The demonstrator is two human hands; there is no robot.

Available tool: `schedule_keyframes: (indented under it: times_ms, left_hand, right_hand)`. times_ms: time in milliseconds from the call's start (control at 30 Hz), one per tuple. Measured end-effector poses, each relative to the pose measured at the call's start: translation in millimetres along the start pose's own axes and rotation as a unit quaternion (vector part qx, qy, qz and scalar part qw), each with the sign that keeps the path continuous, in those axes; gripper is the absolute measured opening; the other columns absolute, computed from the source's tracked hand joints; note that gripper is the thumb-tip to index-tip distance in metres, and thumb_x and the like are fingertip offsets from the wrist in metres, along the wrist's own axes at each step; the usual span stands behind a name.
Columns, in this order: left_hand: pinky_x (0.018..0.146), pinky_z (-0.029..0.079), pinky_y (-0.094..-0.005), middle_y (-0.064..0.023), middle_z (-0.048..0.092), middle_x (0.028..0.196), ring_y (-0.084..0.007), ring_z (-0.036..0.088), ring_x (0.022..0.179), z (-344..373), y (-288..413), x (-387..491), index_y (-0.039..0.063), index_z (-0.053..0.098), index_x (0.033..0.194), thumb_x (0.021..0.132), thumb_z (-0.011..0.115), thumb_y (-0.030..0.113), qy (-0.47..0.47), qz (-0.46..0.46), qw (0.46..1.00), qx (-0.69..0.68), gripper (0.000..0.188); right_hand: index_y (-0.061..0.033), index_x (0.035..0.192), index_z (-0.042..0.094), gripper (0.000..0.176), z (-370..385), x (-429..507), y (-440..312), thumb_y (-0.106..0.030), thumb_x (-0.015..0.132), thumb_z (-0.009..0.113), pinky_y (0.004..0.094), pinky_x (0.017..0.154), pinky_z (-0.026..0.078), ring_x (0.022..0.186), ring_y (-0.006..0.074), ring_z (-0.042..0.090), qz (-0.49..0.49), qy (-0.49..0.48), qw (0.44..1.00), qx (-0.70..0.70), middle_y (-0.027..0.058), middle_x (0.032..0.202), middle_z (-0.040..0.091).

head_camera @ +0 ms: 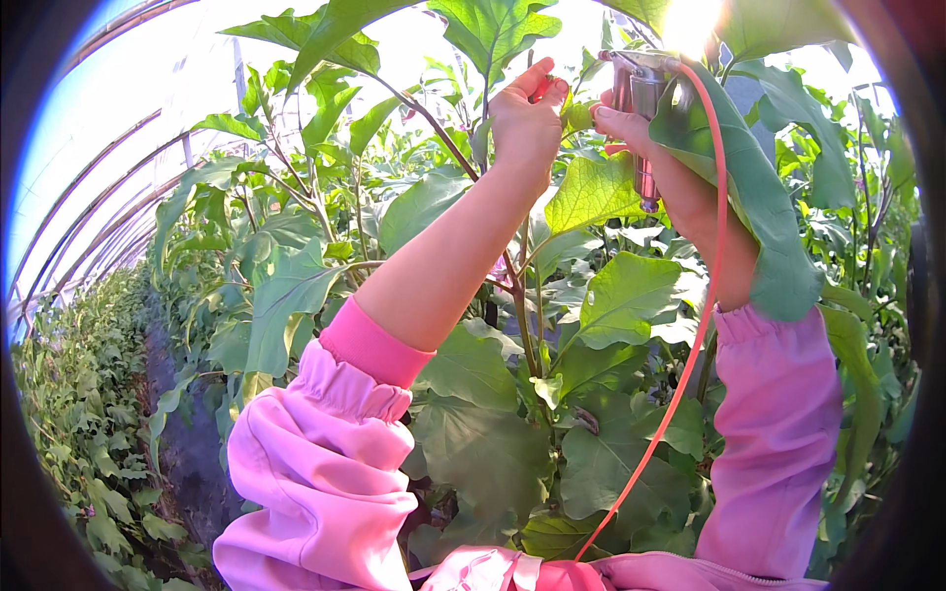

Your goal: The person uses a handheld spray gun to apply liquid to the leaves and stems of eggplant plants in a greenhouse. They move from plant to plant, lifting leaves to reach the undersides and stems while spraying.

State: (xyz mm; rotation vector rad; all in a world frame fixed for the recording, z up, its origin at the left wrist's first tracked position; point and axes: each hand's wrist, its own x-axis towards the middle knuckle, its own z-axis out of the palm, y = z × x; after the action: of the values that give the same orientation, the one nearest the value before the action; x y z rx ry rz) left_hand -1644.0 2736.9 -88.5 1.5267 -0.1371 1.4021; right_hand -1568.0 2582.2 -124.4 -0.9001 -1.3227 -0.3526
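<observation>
My left hand (526,118) is raised among the upper shoots of an eggplant plant (628,299). Its thumb and fingertips are pinched on a small plant part, mostly hidden by the fingers. To its right, my right hand (628,127) grips a shiny metal hand-held spray tool (648,96) with a cylindrical body. A thin orange hose (711,299) runs from the top of the tool down to my waist. A large eggplant leaf (768,221) hangs over my right wrist and covers part of that hand.
Purple blossom (501,270) shows on the stem below my left forearm. Dense foliage spreads on both sides. At left, a narrow dark path (188,428) runs along a lower plant row (89,414). Curved greenhouse ribs (89,210) rise beyond. Bright sun glares at top right.
</observation>
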Motion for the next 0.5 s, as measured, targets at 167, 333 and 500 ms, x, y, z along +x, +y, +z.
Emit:
schedule_keyframes:
  times_ms: [167,333,500]
  left_hand:
    - [0.084,0.053,-0.0229,-0.0041,0.066,0.115,-0.009,0.061,0.099,1.0,4.7,-7.4,0.003,0.06,0.138,0.1,0.063,0.004,-0.007,0.017,1.0,0.024,0.038]
    - [0.083,0.049,-0.0228,-0.0005,0.066,0.105,-0.0074,0.058,0.096,-2.4,6.5,-7.0,0.005,0.063,0.135,0.101,0.062,0.008,-0.028,-0.014,0.999,-0.027,0.034]
    - [0.079,0.045,-0.0214,0.0029,0.065,0.098,-0.0052,0.053,0.085,-0.2,15.8,-12.8,0.009,0.068,0.13,0.098,0.067,0.01,-0.022,-0.029,0.998,-0.06,0.032]
  right_hand:
    - [-0.0081,0.105,0.06,0.028,-3.7,-7.9,-9.3,-0.016,0.088,0.081,0.0253,0.052,0.04,0.059,0.0054,0.047,-0.001,-0.031,0.995,0.098,-0.0054,0.078,0.051]
    - [-0.0087,0.104,0.061,0.022,-2.3,-7.6,-18.7,-0.007,0.089,0.077,0.0227,0.061,0.04,0.07,0.0041,0.047,0.037,-0.061,0.984,0.164,-0.0061,0.083,0.051]
    - [-0.0033,0.126,0.06,0.044,3.3,-4.4,-4.5,0.0,0.085,0.076,0.0272,0.082,0.049,0.091,0.0102,0.058,0.002,-0.102,0.985,0.138,0.0018,0.1,0.061]
